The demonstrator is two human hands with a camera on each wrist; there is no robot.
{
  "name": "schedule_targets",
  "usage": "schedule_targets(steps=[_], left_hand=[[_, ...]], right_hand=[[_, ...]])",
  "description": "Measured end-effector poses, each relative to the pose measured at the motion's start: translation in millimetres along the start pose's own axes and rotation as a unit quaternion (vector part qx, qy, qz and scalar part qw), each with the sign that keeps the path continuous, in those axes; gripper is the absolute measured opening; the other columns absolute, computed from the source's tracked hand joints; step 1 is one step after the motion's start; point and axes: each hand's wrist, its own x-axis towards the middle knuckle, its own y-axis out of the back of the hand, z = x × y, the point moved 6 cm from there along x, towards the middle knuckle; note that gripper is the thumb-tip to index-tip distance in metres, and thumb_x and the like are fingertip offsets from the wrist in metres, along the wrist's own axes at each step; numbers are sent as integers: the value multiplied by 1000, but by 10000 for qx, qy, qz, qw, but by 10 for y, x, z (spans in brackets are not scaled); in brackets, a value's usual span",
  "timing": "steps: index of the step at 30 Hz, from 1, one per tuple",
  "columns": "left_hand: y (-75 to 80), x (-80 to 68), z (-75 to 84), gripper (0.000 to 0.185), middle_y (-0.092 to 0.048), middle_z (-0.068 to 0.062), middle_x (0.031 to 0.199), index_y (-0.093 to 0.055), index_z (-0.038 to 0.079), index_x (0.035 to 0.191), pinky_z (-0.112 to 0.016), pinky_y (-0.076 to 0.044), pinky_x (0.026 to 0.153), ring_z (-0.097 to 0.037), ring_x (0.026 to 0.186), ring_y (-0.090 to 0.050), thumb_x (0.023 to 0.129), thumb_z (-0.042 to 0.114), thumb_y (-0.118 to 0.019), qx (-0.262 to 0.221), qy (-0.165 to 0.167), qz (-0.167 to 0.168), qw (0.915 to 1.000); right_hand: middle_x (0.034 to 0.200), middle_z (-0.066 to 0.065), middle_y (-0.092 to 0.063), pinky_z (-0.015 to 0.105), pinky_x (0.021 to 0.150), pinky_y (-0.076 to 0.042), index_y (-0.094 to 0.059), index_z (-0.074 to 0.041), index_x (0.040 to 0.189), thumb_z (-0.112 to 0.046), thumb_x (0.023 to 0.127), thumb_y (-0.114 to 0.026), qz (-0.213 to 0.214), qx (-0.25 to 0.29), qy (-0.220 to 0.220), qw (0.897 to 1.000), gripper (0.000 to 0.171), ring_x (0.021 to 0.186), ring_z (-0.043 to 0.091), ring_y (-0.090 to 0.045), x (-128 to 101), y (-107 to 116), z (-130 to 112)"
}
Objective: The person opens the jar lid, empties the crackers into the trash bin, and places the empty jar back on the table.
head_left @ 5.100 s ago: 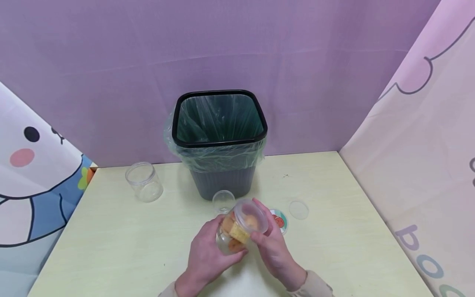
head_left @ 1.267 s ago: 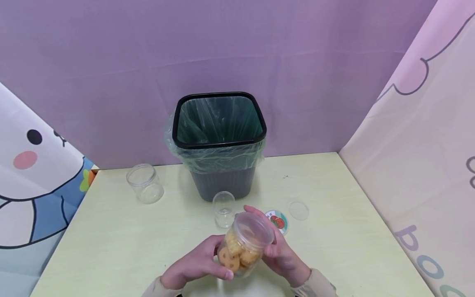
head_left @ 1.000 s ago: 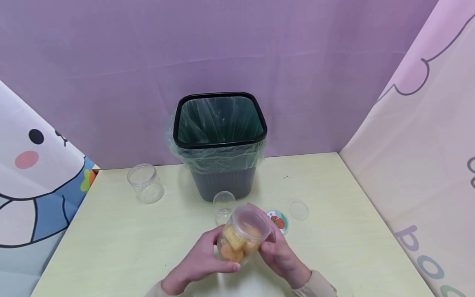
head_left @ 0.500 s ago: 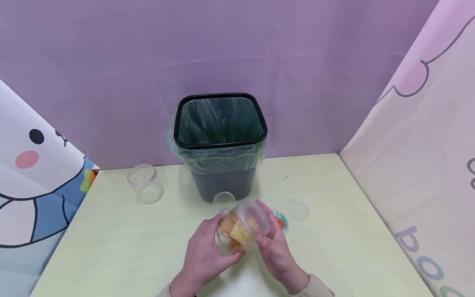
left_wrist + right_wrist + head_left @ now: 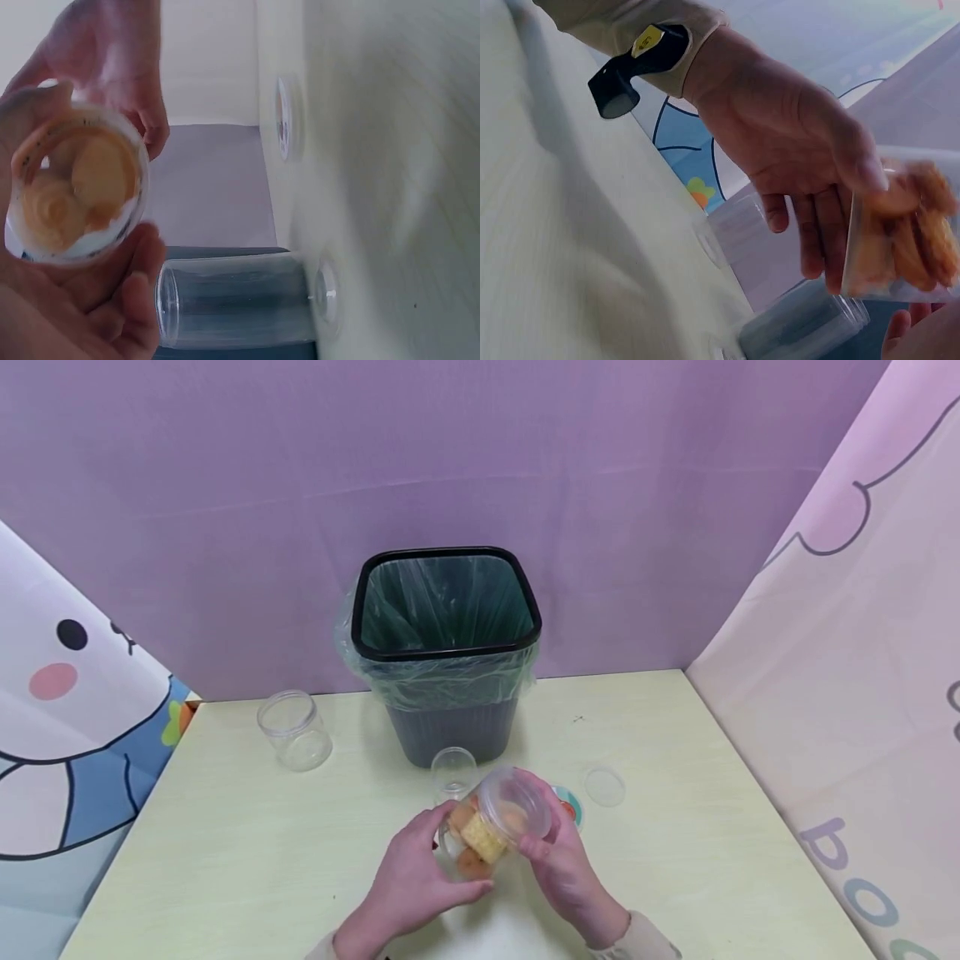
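A clear plastic jar [image 5: 467, 852] holding several cookies is held above the table, tilted to the right. My left hand [image 5: 416, 868] grips its body from the left, thumb in front. My right hand [image 5: 562, 860] grips the translucent lid [image 5: 517, 802] on top, its thumb at the near edge. In the left wrist view, the round base of the jar [image 5: 82, 187] faces the camera, with cookies showing through it. In the right wrist view, the thumb of the right hand [image 5: 780, 135] presses the lid's side. Just behind the hands stands a small empty clear jar [image 5: 453, 764].
A grey bin [image 5: 453, 731] with a green liner stands at the table's back. An open clear jar [image 5: 296, 731] is at the left. Right of the hands lie a round piece with a tomato picture [image 5: 570, 807], partly hidden, and a clear disc [image 5: 604, 786].
From 1.3 seconds ago, both hands have raised the cookie jar in view and tipped it further right, and the cookies inside have shifted. In the last half second it has barely moved.
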Motion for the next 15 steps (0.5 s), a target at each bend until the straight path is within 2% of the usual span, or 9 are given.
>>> schedule_targets(steps=[3,6,10,15], left_hand=[[-24,5,-53,83,-64,18,109,-60,19,129,-28,-50,73,-6,91,-59,58,47,-93,-433,224,-480,9977],[-35,10,-93,81,-63,19,108,-59,22,129,-27,-49,73,-6,91,-58,60,51,-91,-596,343,-764,9947],[-32,10,-107,79,-63,18,104,-60,22,128,-27,-48,72,-7,87,-58,61,49,-92,-650,376,-911,9930],[-40,4,-109,76,-64,17,100,-60,24,127,-28,-49,71,-7,85,-58,61,45,-92,-883,263,-1030,9904]], right_hand=[[141,7,-50,35,106,-39,-41,-10,148,-24,90,-73,-126,1,40,9999,68,128,22,-47,4,13,2],[142,7,-50,35,106,-39,-39,-9,149,-26,90,-73,-226,-29,87,9997,70,129,22,-47,8,26,5],[142,8,-49,36,108,-38,-39,-8,149,-28,92,-72,-332,-42,141,9993,70,130,22,-46,11,33,6],[141,5,-51,36,107,-39,-37,-9,150,-32,93,-71,-358,131,70,9992,70,128,21,-48,22,62,23]])
